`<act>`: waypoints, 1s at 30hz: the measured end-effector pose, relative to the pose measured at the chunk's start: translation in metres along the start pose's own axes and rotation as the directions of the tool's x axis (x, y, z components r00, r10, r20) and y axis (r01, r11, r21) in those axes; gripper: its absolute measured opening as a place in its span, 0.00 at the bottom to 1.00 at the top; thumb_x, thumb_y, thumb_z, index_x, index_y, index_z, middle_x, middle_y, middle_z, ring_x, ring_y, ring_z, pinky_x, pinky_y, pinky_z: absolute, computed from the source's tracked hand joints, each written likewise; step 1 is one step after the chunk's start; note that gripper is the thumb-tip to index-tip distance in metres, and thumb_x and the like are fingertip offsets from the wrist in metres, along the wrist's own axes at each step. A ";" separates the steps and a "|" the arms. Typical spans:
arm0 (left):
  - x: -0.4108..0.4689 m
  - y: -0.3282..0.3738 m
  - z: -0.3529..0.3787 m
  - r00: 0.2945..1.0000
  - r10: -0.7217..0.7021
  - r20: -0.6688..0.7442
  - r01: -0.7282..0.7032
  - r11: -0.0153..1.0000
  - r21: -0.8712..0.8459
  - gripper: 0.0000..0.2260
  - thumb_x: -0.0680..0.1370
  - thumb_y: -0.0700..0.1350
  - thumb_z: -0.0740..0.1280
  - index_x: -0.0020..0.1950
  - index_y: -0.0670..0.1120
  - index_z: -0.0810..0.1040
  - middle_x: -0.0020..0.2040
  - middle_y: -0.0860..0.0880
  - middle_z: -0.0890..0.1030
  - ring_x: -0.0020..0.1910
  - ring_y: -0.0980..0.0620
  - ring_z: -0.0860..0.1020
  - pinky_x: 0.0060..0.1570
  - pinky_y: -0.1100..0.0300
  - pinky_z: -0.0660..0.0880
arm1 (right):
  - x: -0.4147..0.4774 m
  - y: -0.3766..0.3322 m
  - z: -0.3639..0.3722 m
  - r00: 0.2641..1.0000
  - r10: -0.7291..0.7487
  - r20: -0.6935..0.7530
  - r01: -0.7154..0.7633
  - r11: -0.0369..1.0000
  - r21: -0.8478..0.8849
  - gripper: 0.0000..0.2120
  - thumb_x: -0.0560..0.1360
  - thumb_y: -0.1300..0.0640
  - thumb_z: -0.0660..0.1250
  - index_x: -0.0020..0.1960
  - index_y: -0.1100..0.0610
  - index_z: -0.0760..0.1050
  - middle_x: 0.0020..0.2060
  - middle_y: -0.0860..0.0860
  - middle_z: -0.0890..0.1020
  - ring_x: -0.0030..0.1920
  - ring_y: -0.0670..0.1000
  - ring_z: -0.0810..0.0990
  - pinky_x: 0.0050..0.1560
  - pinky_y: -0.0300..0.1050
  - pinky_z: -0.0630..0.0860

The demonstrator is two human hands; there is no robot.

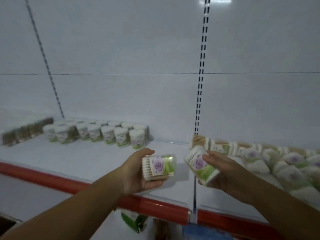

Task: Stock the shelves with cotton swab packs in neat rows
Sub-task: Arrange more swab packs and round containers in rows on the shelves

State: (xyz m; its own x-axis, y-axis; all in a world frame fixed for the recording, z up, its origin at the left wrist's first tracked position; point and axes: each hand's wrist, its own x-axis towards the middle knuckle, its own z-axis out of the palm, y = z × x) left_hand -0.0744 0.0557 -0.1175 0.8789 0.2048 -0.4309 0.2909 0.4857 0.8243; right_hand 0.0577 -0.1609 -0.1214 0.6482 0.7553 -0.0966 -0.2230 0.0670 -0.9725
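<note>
Above the white shelf [69,156], the left grip [136,174] is grasping a cotton swab pack [159,168] while the right grip [225,170] is grasping a second pack [200,166], near the stocked rows [277,163].

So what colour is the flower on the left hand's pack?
Pale purple: a rose on the pack that the left hand holds, seen in the head view.

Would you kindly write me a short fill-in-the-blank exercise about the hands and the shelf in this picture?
The left hand holds ___ swab pack.
With the right hand holding a second pack, ___ packs are in hand.
The front strip of the shelf is ___.
The round tubs stand to the ___ of both hands.
Missing words: one, two, red, left.
</note>
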 end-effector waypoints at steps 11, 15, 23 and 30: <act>-0.090 0.017 -0.136 0.990 0.132 -0.054 -0.133 0.991 -0.016 0.18 0.63 0.47 0.75 0.49 0.40 0.83 0.43 0.40 0.83 0.37 0.47 0.83 0.32 0.57 0.81 | 0.042 0.025 0.165 0.986 -0.113 0.123 0.128 0.984 -0.124 0.29 0.60 0.49 0.74 0.59 0.54 0.75 0.48 0.56 0.85 0.48 0.56 0.84 0.52 0.52 0.77; -0.099 0.062 -0.217 0.907 0.375 -0.189 -0.291 0.886 0.362 0.25 0.68 0.43 0.78 0.62 0.49 0.74 0.50 0.43 0.84 0.43 0.47 0.84 0.36 0.58 0.79 | 0.086 0.047 0.239 0.985 -0.153 0.077 0.168 0.951 -0.260 0.31 0.56 0.49 0.77 0.56 0.52 0.73 0.45 0.51 0.85 0.44 0.51 0.85 0.43 0.48 0.80; -0.049 0.148 -0.343 0.747 0.662 0.065 -0.148 0.070 0.986 0.28 0.68 0.51 0.76 0.66 0.54 0.71 0.60 0.55 0.72 0.55 0.57 0.72 0.47 0.66 0.68 | 0.201 0.090 0.339 0.875 -0.478 -0.080 0.221 0.541 -0.812 0.30 0.69 0.48 0.72 0.68 0.42 0.63 0.59 0.42 0.74 0.57 0.46 0.76 0.57 0.46 0.74; 0.012 0.179 -0.365 0.701 0.600 0.386 -0.008 -0.535 0.845 0.20 0.75 0.53 0.65 0.66 0.49 0.70 0.62 0.50 0.73 0.60 0.49 0.71 0.53 0.56 0.70 | 0.243 0.098 0.352 0.819 -0.573 -0.033 0.090 0.186 -0.978 0.28 0.71 0.38 0.67 0.70 0.42 0.68 0.56 0.43 0.72 0.56 0.45 0.71 0.50 0.39 0.71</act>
State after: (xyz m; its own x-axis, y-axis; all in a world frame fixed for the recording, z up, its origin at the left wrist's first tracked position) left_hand -0.1494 0.4557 -0.1091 0.9365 0.1066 0.3342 0.1568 -0.9794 -0.1271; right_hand -0.0630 0.2586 -0.1658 0.6828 0.5582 0.4714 0.7295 -0.5574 -0.3965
